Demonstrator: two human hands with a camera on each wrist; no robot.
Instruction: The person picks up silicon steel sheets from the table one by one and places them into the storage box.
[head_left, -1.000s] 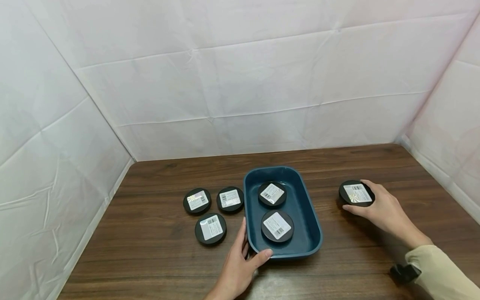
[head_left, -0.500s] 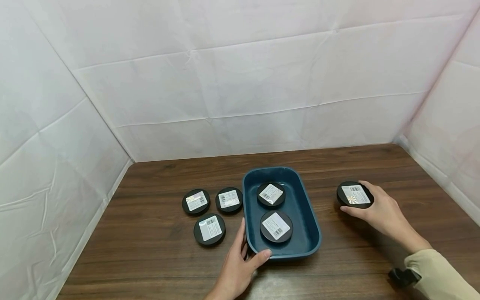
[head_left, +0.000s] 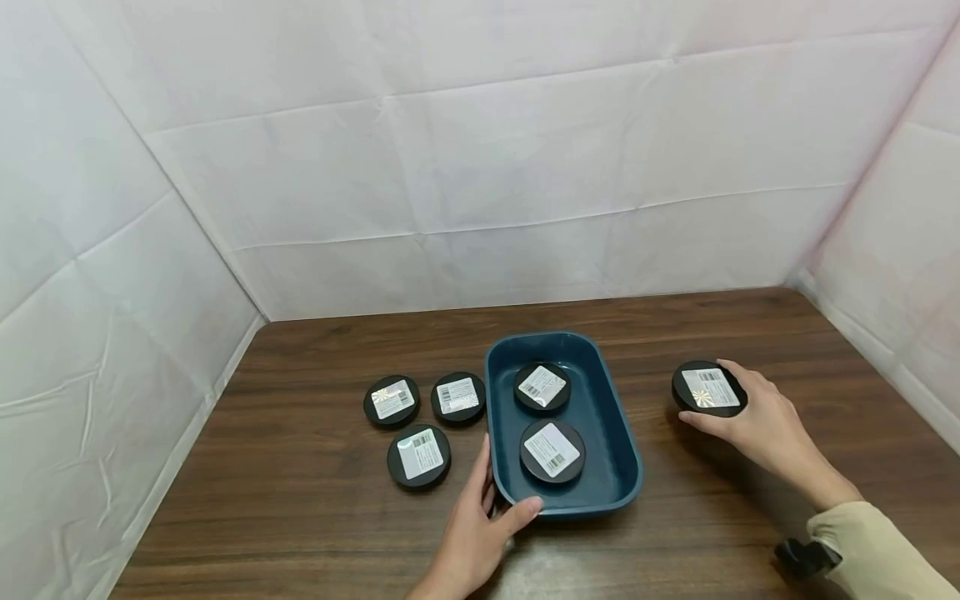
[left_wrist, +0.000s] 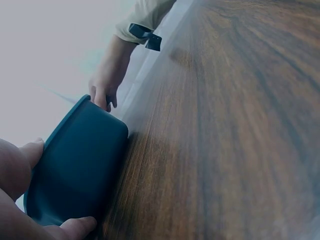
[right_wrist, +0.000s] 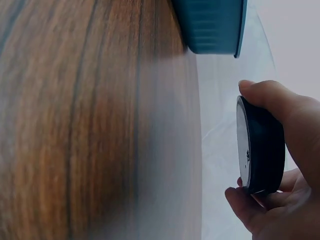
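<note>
My right hand (head_left: pixel 768 421) holds a round black container (head_left: pixel 693 402) by its sides, thumb on one side and fingers on the other, right of the blue tray. A white barcode label is on its upper face; in the right wrist view the container (right_wrist: pixel 267 145) is raised off the table, its pale underside showing. At the near left corner of the tray (head_left: pixel 622 450), my left hand (head_left: pixel 472 533) grips it, thumb at the front rim and fingers along the left side. Inside the tray lie two more labelled black containers, one at the back (head_left: pixel 562 400) and one nearer (head_left: pixel 553 483).
Left of the tray, 3 similar containers sit on the wooden table (head_left: pixel 300 467): one at the far left (head_left: pixel 392 423), one against the tray side (head_left: pixel 459 418) and one in front (head_left: pixel 420 481). White sheeting (head_left: pixel 525 167) walls the table's back and both sides.
</note>
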